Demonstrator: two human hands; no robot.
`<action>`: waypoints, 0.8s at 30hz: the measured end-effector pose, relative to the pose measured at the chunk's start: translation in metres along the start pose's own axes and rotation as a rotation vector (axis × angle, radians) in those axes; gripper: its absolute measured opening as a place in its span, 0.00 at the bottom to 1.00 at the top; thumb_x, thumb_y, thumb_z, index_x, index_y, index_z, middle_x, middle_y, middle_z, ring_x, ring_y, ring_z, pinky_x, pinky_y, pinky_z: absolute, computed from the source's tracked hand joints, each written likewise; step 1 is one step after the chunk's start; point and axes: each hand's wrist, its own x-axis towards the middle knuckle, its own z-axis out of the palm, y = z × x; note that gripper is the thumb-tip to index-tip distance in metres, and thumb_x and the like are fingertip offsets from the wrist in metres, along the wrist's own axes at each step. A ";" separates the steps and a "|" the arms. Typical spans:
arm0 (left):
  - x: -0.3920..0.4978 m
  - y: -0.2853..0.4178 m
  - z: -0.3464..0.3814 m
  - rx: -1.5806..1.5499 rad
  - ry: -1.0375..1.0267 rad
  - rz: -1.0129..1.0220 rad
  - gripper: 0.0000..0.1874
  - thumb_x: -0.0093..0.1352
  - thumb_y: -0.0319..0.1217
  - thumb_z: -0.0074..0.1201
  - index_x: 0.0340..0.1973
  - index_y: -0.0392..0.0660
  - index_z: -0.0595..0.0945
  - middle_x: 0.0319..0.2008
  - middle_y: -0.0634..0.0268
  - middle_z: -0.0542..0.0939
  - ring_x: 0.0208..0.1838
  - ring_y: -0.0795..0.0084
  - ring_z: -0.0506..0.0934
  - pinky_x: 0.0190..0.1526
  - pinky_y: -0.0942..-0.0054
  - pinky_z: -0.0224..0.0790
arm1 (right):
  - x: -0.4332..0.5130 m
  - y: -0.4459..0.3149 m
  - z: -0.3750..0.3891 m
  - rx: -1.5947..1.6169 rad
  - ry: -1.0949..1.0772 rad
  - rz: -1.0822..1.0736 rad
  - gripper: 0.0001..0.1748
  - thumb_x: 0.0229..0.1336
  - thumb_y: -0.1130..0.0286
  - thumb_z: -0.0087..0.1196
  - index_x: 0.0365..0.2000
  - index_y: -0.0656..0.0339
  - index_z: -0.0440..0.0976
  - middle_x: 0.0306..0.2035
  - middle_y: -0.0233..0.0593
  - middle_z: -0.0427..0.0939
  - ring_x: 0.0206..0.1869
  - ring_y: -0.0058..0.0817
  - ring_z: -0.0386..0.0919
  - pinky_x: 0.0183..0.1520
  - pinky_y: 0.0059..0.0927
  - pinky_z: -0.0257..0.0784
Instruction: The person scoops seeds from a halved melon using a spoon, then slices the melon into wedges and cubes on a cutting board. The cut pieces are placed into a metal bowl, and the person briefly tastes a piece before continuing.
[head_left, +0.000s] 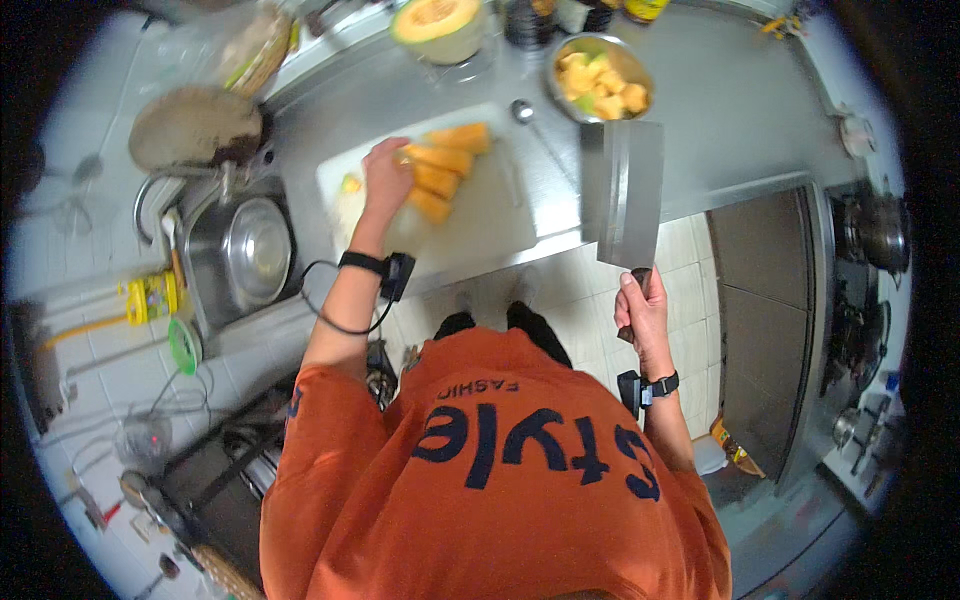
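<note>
Several orange melon slices (437, 180) lie side by side on a white cutting board (480, 232). At their left ends is my left hand (388, 174), its fingers touching the slices; whether they grip one is unclear. My right hand (643, 306) holds a cleaver (631, 191) by its dark handle, the broad blade raised beyond the counter's front edge, to the right of the board. A small melon scrap (350, 183) rests near the board's left side. Melon chunks (600, 84) fill a metal bowl (555, 82) at the back, and a cut melon half (442, 31) stands behind the board.
A spoon (523, 111) lies between board and bowl. To the left are a sink (196, 247) with a metal basin (259, 247) in it and a round wooden board (193, 129). Dark bottles (529, 26) stand at the back; a pot (879, 236) is at the far right.
</note>
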 end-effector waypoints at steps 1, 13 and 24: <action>-0.005 -0.007 0.001 -0.063 0.012 0.072 0.23 0.58 0.19 0.51 0.50 0.45 0.79 0.50 0.49 0.79 0.58 0.48 0.73 0.61 0.56 0.64 | -0.003 0.005 0.007 -0.031 -0.019 0.008 0.09 0.70 0.69 0.51 0.48 0.58 0.68 0.16 0.23 0.63 0.13 0.13 0.58 0.15 0.19 0.55; -0.044 -0.047 -0.018 -0.234 -0.170 0.220 0.25 0.57 0.24 0.59 0.52 0.47 0.74 0.48 0.52 0.73 0.50 0.50 0.76 0.50 0.59 0.73 | -0.027 0.028 0.102 -0.153 -0.067 0.068 0.07 0.70 0.67 0.53 0.37 0.56 0.66 0.15 0.23 0.63 0.13 0.13 0.60 0.15 0.19 0.56; -0.056 -0.044 -0.021 -0.208 -0.262 0.236 0.27 0.56 0.30 0.65 0.52 0.50 0.76 0.50 0.57 0.73 0.51 0.52 0.76 0.51 0.58 0.73 | -0.023 0.044 0.168 -0.406 0.000 -0.087 0.10 0.70 0.64 0.52 0.44 0.60 0.70 0.19 0.24 0.65 0.18 0.13 0.62 0.20 0.21 0.60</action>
